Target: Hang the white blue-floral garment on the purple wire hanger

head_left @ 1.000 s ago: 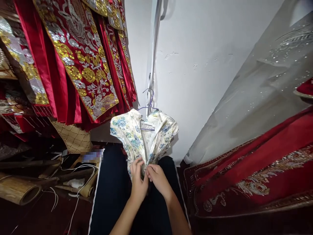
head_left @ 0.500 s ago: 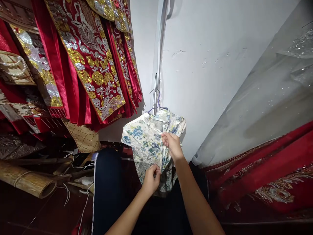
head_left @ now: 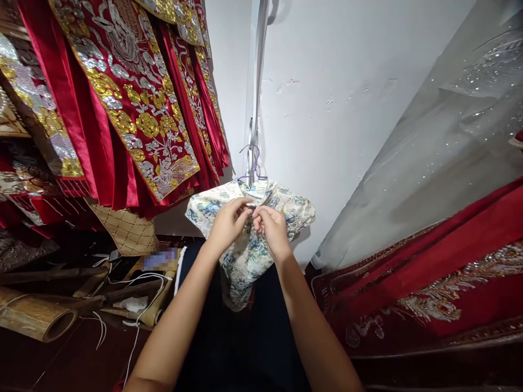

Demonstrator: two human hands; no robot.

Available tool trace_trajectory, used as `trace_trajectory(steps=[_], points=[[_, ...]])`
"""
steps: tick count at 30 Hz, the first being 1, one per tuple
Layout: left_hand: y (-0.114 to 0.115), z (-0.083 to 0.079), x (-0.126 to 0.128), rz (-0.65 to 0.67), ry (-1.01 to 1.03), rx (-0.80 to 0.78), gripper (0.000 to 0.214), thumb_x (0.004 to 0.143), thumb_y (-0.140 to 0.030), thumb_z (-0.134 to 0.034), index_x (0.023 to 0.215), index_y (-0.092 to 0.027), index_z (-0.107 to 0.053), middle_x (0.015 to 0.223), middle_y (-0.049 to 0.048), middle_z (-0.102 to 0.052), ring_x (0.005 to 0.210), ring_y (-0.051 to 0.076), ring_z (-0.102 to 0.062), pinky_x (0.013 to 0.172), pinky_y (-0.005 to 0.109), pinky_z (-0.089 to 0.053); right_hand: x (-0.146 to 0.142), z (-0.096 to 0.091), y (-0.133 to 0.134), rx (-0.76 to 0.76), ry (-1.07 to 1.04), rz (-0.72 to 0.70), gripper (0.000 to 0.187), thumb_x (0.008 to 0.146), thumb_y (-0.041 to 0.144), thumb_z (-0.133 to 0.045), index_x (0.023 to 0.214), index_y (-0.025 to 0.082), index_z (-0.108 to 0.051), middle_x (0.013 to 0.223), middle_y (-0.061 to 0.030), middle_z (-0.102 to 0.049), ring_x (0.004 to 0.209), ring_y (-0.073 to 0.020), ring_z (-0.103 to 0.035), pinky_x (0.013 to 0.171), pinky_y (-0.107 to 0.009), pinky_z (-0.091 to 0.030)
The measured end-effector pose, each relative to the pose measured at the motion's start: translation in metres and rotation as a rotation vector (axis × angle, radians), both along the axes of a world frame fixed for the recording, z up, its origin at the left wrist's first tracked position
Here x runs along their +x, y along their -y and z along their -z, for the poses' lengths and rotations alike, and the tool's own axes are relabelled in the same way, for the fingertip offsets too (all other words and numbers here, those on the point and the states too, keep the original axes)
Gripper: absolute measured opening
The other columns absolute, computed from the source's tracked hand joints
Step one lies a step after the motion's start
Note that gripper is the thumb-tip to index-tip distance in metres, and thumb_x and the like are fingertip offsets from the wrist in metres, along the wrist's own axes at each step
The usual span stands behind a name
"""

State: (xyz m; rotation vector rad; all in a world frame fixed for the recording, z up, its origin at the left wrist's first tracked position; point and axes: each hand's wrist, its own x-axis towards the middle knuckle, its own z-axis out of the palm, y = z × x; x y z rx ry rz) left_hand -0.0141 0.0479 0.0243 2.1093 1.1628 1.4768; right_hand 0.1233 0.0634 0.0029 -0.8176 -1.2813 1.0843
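A white shirt with a blue and yellow floral print [head_left: 261, 261] hangs in front of me on a thin purple wire hanger [head_left: 256, 163]. Just below its collar, at the front opening, my left hand [head_left: 231, 223] pinches one edge of the cloth. Close beside it, my right hand [head_left: 270, 226] pinches the other edge, the fingertips of both hands almost meeting. Whether a button lies between the fingers is too small to tell. The shirt's lower part hangs down between my knees.
Red garments with gold and silver embroidery [head_left: 151, 120] hang at the left. A sparkly white gown [head_left: 392, 169] and red embroidered cloth [head_left: 469, 283] are at the right. A bamboo tube [head_left: 36, 316] and white cables [head_left: 139, 316] lie low left. The hanger's metal pole [head_left: 254, 81] stands against the white wall.
Both hands have moved up to the collar; my left hand came from the lower front edge. The shirt front, bunched earlier, now hangs spread wider. The view has shifted slightly right.
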Motion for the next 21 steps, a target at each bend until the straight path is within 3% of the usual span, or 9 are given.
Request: trace_trajectory(steps=[3,9,14,18,21], points=[[-0.007,-0.015,-0.006,-0.025,-0.142,0.059,0.015,0.093,-0.020,-0.051,0.094,-0.017,-0.065,0.085,0.0025,-0.067,0.075,0.015,-0.059,0.071,0.026,-0.043,0.002,-0.002,-0.004,0.049,0.097,0.017,0.022,0.084,0.034,-0.054,0.070,0.018,-0.059,0.048,0.0038,-0.050,0.045,-0.0090,-0.043,0.047,-0.022,-0.031],[-0.006,-0.012,-0.016,-0.024,-0.177,0.068,0.012,0.094,-0.023,-0.052,0.093,-0.017,-0.063,0.082,0.0013,-0.065,0.073,0.015,-0.058,0.069,0.025,-0.042,-0.004,-0.001,-0.004,0.072,0.142,0.076,0.025,0.086,0.036,-0.052,0.071,0.017,-0.060,0.050,0.0040,-0.048,0.047,-0.0098,-0.044,0.048,-0.023,-0.031],[0.001,-0.021,-0.004,-0.039,-0.124,0.154,0.019,0.096,-0.030,-0.051,0.090,-0.017,-0.063,0.081,0.0020,-0.065,0.075,0.015,-0.057,0.073,0.026,-0.043,-0.008,0.001,-0.012,0.093,0.160,0.090,0.023,0.086,0.035,-0.053,0.070,0.019,-0.058,0.051,0.0040,-0.048,0.048,-0.0105,-0.044,0.049,-0.023,-0.032],[-0.004,-0.028,-0.022,-0.196,0.176,0.248,0.016,0.093,-0.031,-0.058,0.094,-0.017,-0.065,0.089,0.0029,-0.065,0.086,0.016,-0.059,0.081,0.028,-0.044,-0.003,0.027,-0.015,-0.032,0.267,0.079,0.025,0.083,0.034,-0.054,0.062,0.019,-0.055,0.047,0.0040,-0.046,0.045,-0.0104,-0.041,0.047,-0.024,-0.028],[-0.022,-0.015,-0.069,-0.283,0.720,0.201,0.009,0.089,-0.024,-0.062,0.087,-0.015,-0.062,0.080,0.0001,-0.059,0.076,0.013,-0.056,0.077,0.025,-0.045,0.003,0.051,0.002,-0.109,0.247,0.004,0.025,0.081,0.033,-0.054,0.060,0.020,-0.055,0.043,0.0050,-0.043,0.042,-0.0096,-0.036,0.045,-0.024,-0.026]])
